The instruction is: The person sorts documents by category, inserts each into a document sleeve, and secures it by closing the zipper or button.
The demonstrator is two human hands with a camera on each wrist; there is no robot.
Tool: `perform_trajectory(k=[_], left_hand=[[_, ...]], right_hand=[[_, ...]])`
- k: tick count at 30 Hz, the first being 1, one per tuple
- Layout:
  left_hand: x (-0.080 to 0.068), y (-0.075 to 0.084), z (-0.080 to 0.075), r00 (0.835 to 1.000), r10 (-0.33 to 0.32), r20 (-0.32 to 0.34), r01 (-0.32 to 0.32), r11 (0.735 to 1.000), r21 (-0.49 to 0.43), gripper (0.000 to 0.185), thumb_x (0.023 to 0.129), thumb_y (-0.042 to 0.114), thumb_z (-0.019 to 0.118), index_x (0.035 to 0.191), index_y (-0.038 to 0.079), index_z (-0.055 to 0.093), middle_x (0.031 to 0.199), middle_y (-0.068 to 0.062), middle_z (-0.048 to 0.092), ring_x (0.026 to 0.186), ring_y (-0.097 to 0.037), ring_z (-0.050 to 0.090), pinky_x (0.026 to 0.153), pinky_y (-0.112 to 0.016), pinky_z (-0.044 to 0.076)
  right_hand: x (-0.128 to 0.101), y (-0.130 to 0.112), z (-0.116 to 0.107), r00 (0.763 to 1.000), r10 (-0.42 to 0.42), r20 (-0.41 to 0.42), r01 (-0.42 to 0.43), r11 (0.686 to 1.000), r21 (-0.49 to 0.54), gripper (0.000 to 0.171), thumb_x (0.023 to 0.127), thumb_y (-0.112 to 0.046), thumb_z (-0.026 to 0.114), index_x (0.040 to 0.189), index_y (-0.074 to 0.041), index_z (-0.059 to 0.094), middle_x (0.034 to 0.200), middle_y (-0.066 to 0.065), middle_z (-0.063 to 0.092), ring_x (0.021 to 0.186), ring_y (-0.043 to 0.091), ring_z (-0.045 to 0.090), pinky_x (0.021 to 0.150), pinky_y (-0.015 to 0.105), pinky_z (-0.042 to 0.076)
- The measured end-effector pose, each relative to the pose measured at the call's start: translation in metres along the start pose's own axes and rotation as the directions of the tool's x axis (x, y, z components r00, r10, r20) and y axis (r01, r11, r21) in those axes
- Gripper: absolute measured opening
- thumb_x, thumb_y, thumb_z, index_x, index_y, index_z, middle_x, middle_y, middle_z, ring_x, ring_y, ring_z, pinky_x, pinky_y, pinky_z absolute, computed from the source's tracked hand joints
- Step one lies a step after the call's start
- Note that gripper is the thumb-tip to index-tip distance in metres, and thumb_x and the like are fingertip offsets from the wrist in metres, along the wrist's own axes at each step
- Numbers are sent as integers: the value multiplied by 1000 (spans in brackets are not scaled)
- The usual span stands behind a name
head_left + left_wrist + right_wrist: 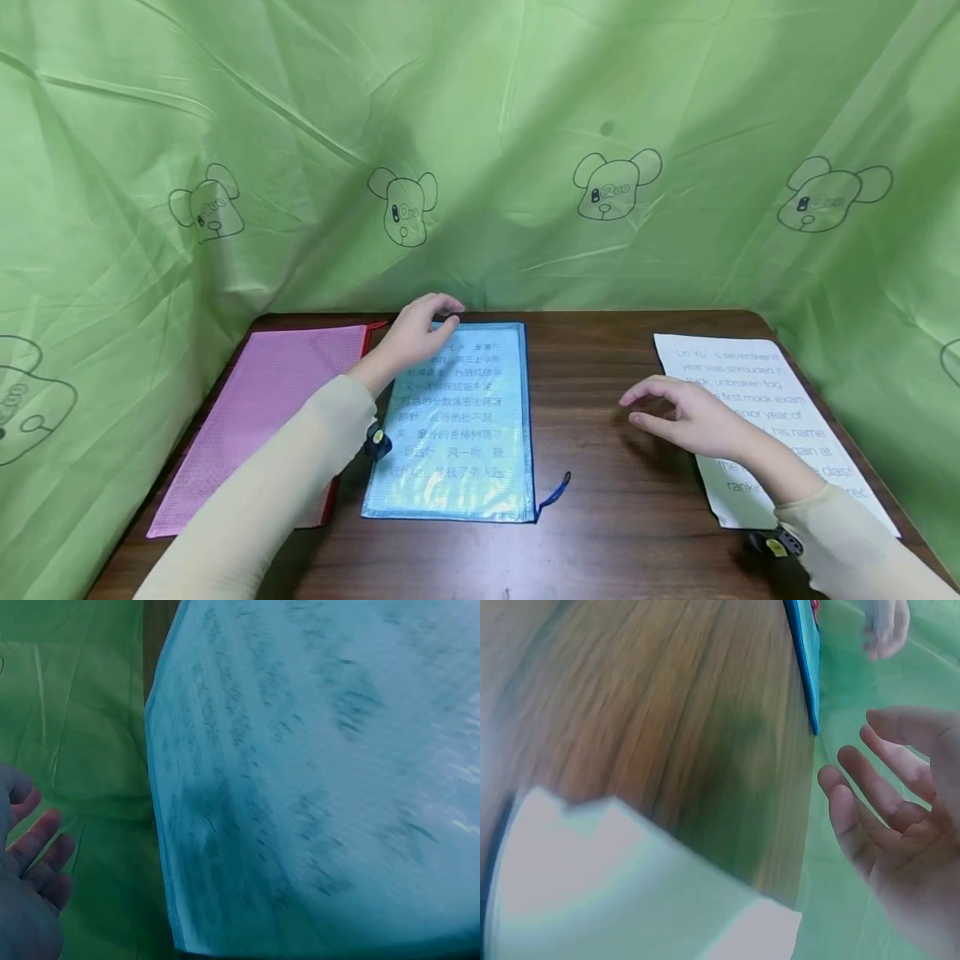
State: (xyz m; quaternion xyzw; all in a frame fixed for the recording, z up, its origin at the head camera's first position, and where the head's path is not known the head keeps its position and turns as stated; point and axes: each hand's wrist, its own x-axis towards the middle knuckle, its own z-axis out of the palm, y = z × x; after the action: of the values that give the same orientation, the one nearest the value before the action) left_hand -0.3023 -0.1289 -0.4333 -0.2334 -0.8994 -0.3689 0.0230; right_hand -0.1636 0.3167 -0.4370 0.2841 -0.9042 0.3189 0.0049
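A blue zip pouch with a printed sheet showing through it lies at the middle of the table. Over its far left corner hovers my left hand, fingers loosely bent and holding nothing; the left wrist view shows this hand beside the pouch's edge. My right hand hangs above the left edge of a white printed sheet, its fingers relaxed and nothing in them. In the right wrist view the right hand's curved fingers stand apart from the paper.
A pink pouch with a red zip edge lies on the left, partly behind my left sleeve. The blue zip pull sticks out at the pouch's near right corner. A green curtain with bear outlines surrounds the brown wooden table.
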Motion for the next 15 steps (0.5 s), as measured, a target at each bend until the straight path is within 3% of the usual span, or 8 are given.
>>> perform_trajectory(k=[4,7,10,15], left_hand=[[-17,7,-1,1000,-3,0,3,1000,-4,27,112,22,61,135,11,70,136,-6,68,129,-26,62,108,-49,52],[-23,20,11,1000,-4,2,4,1000,-27,32,111,22,62,140,11,67,141,-6,66,130,-30,62,105,-49,54],[-25,42,31,999,6,34,-3,997,-82,40,110,24,63,148,11,61,148,-7,62,132,-33,62,104,-47,55],[-22,79,74,994,40,99,-23,985,-172,52,110,27,63,158,11,51,156,-8,57,131,-30,63,100,-39,57]], right_hand=[[-13,8,-11,998,5,-55,-7,999,-37,20,99,-7,80,117,-15,78,114,-2,78,103,14,71,79,35,62],[-27,20,-23,995,33,-93,-39,998,-57,22,98,-4,79,118,-13,78,113,3,78,102,13,73,80,33,62],[-44,37,-39,983,149,-110,-156,986,-60,21,99,-7,79,119,-12,78,113,5,79,97,4,71,78,26,60],[-70,66,-65,935,332,-122,-343,936,-77,24,103,-17,77,127,-10,76,117,14,78,88,0,69,73,22,55]])
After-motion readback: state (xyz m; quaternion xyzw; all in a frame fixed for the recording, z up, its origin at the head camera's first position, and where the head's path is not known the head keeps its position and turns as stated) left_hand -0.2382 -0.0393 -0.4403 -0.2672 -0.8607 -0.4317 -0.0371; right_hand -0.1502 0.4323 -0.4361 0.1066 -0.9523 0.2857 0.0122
